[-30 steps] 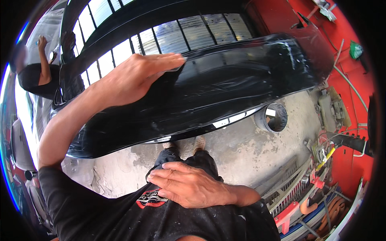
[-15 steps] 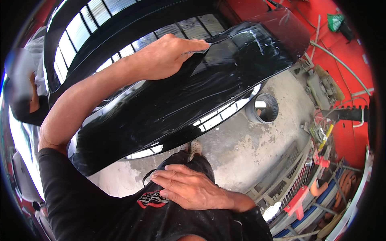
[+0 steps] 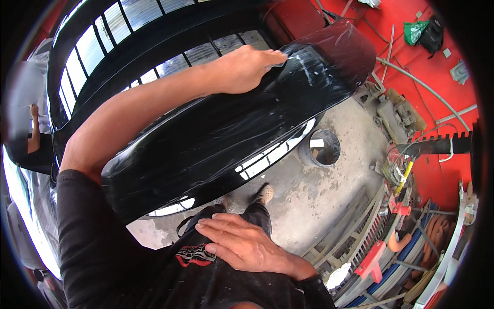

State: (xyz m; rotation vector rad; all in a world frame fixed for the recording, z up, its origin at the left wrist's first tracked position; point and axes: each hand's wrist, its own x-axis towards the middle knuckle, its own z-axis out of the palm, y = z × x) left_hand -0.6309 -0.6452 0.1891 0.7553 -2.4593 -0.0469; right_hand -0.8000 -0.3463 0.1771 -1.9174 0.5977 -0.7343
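Note:
My left arm reaches across the glossy black car panel (image 3: 206, 147), which is wet-looking with whitish streaks and smears. Near the panel's far right part, my left hand (image 3: 244, 69) presses down a thin grey piece of sandpaper (image 3: 279, 65); only its edge shows past the fingers. Whitish residue (image 3: 304, 67) lies just right of that hand. My right hand (image 3: 239, 242) lies flat against the front of my black shirt, fingers stretched out and holding nothing.
A dark round bucket (image 3: 320, 148) stands on the concrete floor beyond the panel's near edge. At the lower right are a rack of hoses (image 3: 435, 239) and a red metal part (image 3: 371, 261). Another person's arm (image 3: 34, 129) shows at the far left. A hose (image 3: 432, 87) crosses the red surface.
My left hand has slid to the right along the panel with the sandpaper. My view has shifted right and one foot has stepped to the right. The right hand stays on my shirt.

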